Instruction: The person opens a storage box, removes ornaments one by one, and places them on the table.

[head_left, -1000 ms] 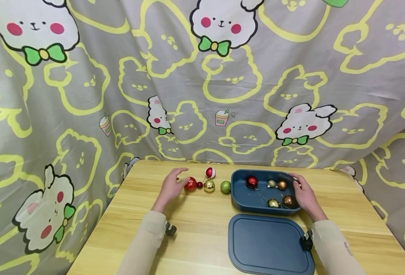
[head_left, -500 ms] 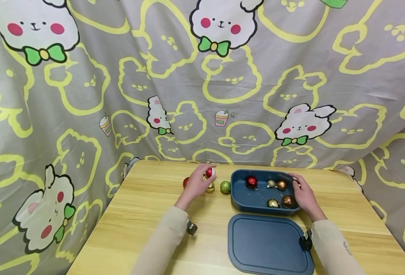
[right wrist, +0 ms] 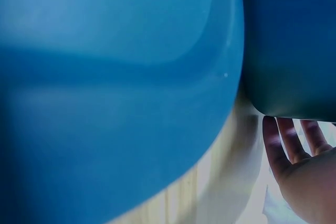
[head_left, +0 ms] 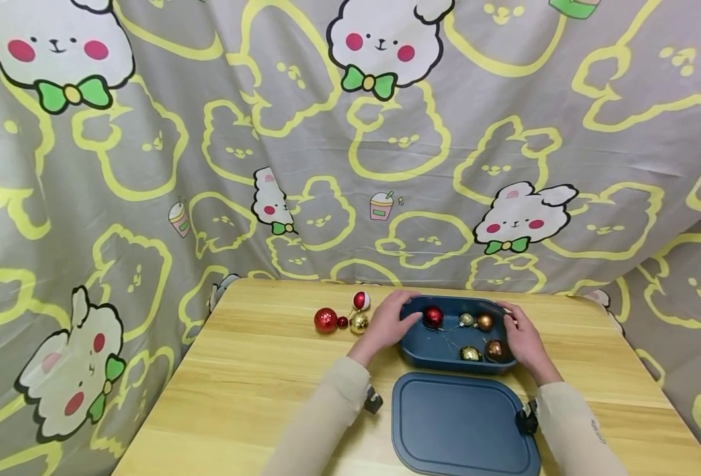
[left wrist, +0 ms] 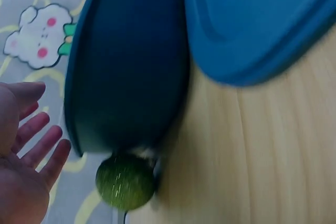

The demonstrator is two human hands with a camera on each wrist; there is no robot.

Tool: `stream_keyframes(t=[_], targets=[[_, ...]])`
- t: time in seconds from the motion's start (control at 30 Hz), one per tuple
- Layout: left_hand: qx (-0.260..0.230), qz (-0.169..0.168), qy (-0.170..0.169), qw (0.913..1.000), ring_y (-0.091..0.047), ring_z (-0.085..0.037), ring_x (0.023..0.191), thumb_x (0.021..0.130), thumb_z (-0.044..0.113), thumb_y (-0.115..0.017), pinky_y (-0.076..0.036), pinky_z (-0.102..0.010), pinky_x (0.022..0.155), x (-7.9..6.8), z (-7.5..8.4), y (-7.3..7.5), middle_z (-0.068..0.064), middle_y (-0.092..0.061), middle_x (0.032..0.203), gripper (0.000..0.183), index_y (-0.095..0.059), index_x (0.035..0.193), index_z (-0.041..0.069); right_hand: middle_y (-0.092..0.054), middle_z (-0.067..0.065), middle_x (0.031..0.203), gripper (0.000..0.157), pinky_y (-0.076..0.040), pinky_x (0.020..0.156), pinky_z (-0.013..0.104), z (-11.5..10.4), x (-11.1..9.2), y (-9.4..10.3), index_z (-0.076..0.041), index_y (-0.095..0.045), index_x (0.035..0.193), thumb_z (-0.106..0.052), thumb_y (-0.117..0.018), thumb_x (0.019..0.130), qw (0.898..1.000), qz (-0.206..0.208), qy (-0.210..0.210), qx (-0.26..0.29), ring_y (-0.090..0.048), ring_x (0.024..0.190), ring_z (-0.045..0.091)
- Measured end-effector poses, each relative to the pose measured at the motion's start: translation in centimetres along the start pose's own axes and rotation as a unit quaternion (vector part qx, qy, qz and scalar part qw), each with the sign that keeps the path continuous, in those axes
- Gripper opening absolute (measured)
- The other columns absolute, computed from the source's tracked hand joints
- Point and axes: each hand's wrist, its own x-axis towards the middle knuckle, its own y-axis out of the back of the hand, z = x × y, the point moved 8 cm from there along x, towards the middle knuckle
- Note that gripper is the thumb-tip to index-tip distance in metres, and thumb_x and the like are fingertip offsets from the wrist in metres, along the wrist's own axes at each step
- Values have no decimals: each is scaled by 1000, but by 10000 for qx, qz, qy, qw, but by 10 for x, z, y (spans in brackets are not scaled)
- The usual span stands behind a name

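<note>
In the head view my left hand point(head_left: 387, 322) hovers at the left end of a dark blue box point(head_left: 446, 363), fingers spread and holding nothing. The left wrist view shows a glittery green bauble point(left wrist: 125, 182) against the box's end wall, beside the hand; from the head it is hidden behind that hand. My right hand point(head_left: 527, 342) rests at the box's right end. Its fingertips point(right wrist: 273, 129) touch the outer wall in the right wrist view. Inside the box lie a red bauble point(head_left: 433, 317), a copper one point(head_left: 484, 322), a brown one point(head_left: 496, 351) and gold ones point(head_left: 471, 354).
Left of the box sit a red glitter bauble point(head_left: 325, 320), a small dark red one point(head_left: 342, 322), a gold one point(head_left: 359, 322) and a red-and-white one point(head_left: 361, 301). A blue lid point(head_left: 465, 423) lies in front of the box. A patterned curtain point(head_left: 327, 132) hangs behind the wooden table point(head_left: 237, 396).
My left hand has moved right, from beside the red glitter bauble past the other baubles to the box's left end, covering the green bauble. The right hand has stayed at the box.
</note>
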Motion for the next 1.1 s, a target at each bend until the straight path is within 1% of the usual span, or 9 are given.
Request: stream_keyframes(t=[0.13, 0.23, 0.37, 0.5, 0.67, 0.73, 0.83, 0.9, 1.1], targets=[[151, -261, -7, 9995, -62, -22, 127, 105, 24, -63, -51, -36, 110, 8, 9, -17, -6, -60, 145, 44, -57, 147, 14, -42, 36, 147, 52, -44, 101, 61, 0, 0, -1, -7, -33, 160, -30, -22, 115, 10000, 17, 4, 32, -50, 126, 52], [298, -452, -15, 9985, -59, -20, 132, 105, 26, -63, -48, -35, 112, 12, 15, -25, -4, -59, 147, 45, -57, 148, 15, -42, 35, 148, 51, -42, 103, 61, -1, 0, -1, -6, -34, 159, -28, -23, 115, 10000, 40, 47, 52, -48, 128, 53], [563, -673, 13, 9961, -56, -19, 136, 105, 27, -63, -46, -34, 115, 16, 18, -34, -3, -59, 148, 45, -56, 148, 17, -41, 35, 149, 51, -41, 104, 62, -2, 0, -2, -5, -34, 159, -29, -22, 115, 9999, 14, 45, 98, -46, 130, 53], [922, -908, 122, 9915, -58, -19, 133, 104, 30, -64, -48, -34, 112, 18, 16, -43, -2, -59, 147, 47, -56, 149, 19, -40, 35, 150, 52, -41, 105, 63, -2, -1, -2, -7, -33, 160, -30, -22, 115, 9999, 3, 28, 114, -45, 131, 53], [1484, -1152, 310, 9817, -59, -19, 133, 104, 35, -64, -51, -35, 109, 21, 13, -50, 2, -58, 149, 50, -53, 152, 24, -42, 36, 148, 50, -41, 105, 62, -3, 0, -1, -6, -35, 159, -28, -23, 115, 9999, 55, 83, 89, -46, 130, 53], [1803, -1284, 314, 9747, -58, -18, 134, 104, 38, -64, -51, -34, 110, 22, 12, -54, 4, -56, 152, 52, -51, 153, 26, -43, 36, 147, 50, -41, 104, 62, -3, 0, -1, -6, -35, 159, -27, -23, 115, 9999, 62, 99, 79, -47, 130, 53], [2201, -1407, 211, 9650, -58, -17, 134, 103, 40, -64, -52, -35, 108, 21, 13, -57, 5, -55, 153, 53, -51, 153, 28, -43, 36, 147, 50, -41, 104, 62, -3, -1, 0, -6, -35, 159, -27, -23, 115, 9999, 60, 87, 77, -48, 129, 53], [2374, -1414, 125, 9610, -60, -17, 131, 102, 40, -65, -53, -34, 106, 20, 14, -59, 6, -56, 151, 52, -53, 151, 29, -43, 35, 146, 50, -41, 103, 62, -2, -1, -1, -7, -34, 159, -28, -23, 115, 9999, 50, 68, 74, -48, 127, 52], [2691, -1337, -56, 9538, -66, -14, 119, 100, 38, -69, -56, -33, 98, 19, 15, -63, 7, -62, 142, 44, -61, 144, 32, -43, 35, 147, 51, -42, 103, 62, 0, -1, 0, -7, -34, 159, -29, -22, 115, 10000, 30, 18, 29, -48, 128, 53]])
